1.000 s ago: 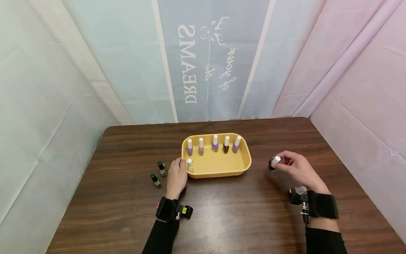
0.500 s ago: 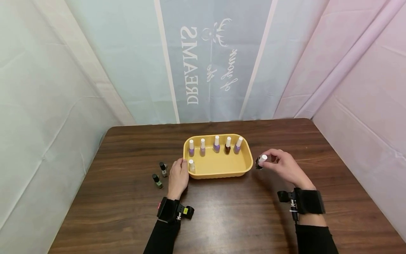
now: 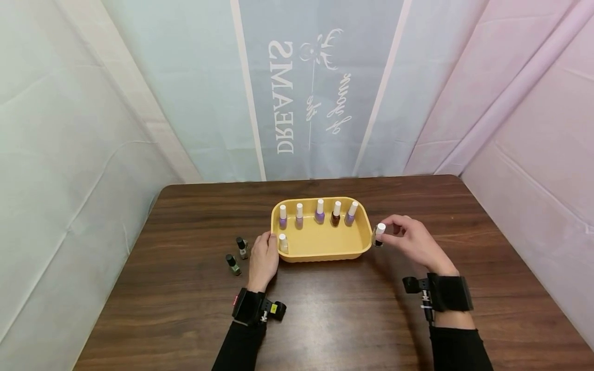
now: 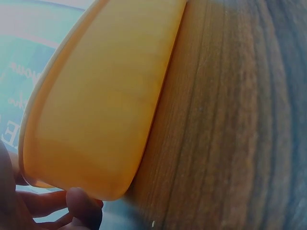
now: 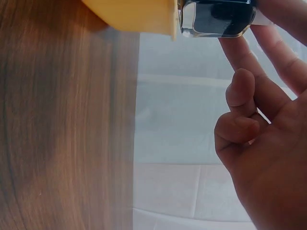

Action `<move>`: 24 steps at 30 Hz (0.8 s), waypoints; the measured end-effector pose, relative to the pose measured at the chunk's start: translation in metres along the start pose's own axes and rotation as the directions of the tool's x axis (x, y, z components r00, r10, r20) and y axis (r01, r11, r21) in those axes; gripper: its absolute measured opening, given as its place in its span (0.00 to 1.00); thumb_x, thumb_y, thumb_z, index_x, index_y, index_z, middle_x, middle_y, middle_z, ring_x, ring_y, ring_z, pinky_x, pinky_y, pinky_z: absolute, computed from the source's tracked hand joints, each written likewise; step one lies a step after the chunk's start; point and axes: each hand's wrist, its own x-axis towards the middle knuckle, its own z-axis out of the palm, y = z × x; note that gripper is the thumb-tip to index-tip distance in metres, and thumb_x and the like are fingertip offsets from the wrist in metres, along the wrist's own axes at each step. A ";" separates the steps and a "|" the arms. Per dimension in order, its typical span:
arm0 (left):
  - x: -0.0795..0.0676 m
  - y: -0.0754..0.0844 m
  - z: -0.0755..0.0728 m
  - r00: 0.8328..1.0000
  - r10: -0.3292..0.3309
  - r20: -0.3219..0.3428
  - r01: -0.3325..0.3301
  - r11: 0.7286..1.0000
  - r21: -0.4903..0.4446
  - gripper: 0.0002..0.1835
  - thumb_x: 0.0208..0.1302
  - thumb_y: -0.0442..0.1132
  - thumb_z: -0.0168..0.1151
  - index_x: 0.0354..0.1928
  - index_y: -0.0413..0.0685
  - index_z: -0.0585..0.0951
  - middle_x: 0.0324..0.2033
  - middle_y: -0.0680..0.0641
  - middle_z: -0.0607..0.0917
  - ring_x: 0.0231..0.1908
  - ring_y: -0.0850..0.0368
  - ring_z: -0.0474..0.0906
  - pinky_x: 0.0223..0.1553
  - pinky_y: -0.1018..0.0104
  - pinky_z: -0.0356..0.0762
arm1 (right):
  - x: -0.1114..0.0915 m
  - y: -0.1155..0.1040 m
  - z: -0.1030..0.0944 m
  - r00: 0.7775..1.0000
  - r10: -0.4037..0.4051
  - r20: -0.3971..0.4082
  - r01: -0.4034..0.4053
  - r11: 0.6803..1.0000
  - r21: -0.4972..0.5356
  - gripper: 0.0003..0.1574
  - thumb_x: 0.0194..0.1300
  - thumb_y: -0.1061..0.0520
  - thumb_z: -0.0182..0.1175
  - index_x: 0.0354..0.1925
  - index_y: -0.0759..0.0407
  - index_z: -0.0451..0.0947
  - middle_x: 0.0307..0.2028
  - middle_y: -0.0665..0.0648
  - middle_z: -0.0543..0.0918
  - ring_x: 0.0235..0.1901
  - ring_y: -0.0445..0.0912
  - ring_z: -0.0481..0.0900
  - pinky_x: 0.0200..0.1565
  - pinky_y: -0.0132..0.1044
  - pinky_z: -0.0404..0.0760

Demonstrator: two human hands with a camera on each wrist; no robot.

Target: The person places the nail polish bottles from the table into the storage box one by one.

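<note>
Right hand (image 3: 415, 246) pinches a white-capped dark bottle (image 5: 218, 19) just beside the right end of the yellow tray (image 3: 325, 242), right of frame centre. Left hand (image 3: 263, 263) touches the tray's left end; whether it grips cannot be confirmed. Six white-capped bottles (image 3: 320, 212) stand inside. Left of centre, two black-capped bottles (image 3: 233, 265) occupy the brown table (image 3: 334, 319).

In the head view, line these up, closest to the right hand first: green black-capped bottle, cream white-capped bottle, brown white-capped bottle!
From the right hand:
1. Dark brown, white-capped bottle: back right of the yellow plastic tray.
2. Cream, white-capped bottle: tray's front left corner.
3. Green, black-capped bottle: wooden table, left of the tray.
</note>
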 end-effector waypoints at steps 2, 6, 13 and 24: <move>0.000 0.000 0.000 1.000 -0.004 0.001 0.004 1.000 -0.004 0.25 0.73 0.48 0.37 0.58 0.39 0.74 0.49 0.38 0.78 0.51 0.44 0.73 0.53 0.47 0.70 | 0.001 -0.002 0.001 1.000 -0.008 0.000 0.008 1.000 -0.001 0.18 0.56 0.40 0.62 0.40 0.49 0.78 0.30 0.56 0.72 0.32 0.48 0.67 0.31 0.39 0.68; 0.000 0.001 -0.001 1.000 -0.006 0.003 0.006 1.000 -0.009 0.25 0.73 0.49 0.37 0.58 0.39 0.74 0.49 0.38 0.78 0.51 0.45 0.73 0.53 0.47 0.70 | 0.006 -0.007 0.004 1.000 -0.014 0.006 0.014 1.000 0.015 0.18 0.56 0.40 0.63 0.39 0.49 0.78 0.30 0.55 0.73 0.31 0.48 0.68 0.30 0.39 0.69; 0.000 0.000 0.000 1.000 0.004 -0.004 -0.004 1.000 -0.011 0.25 0.73 0.48 0.38 0.57 0.39 0.75 0.49 0.39 0.78 0.51 0.45 0.74 0.52 0.47 0.70 | 0.020 -0.018 0.021 0.999 -0.045 0.017 0.044 0.999 0.031 0.19 0.55 0.39 0.63 0.38 0.49 0.77 0.29 0.55 0.71 0.31 0.48 0.68 0.30 0.40 0.67; -0.001 0.001 0.000 1.000 -0.012 0.003 0.012 1.000 -0.006 0.25 0.73 0.49 0.38 0.57 0.40 0.75 0.49 0.40 0.78 0.51 0.46 0.73 0.53 0.48 0.71 | 0.038 -0.040 0.062 0.990 -0.133 0.051 0.126 0.985 0.121 0.13 0.55 0.46 0.65 0.37 0.48 0.78 0.33 0.54 0.76 0.35 0.49 0.68 0.33 0.42 0.67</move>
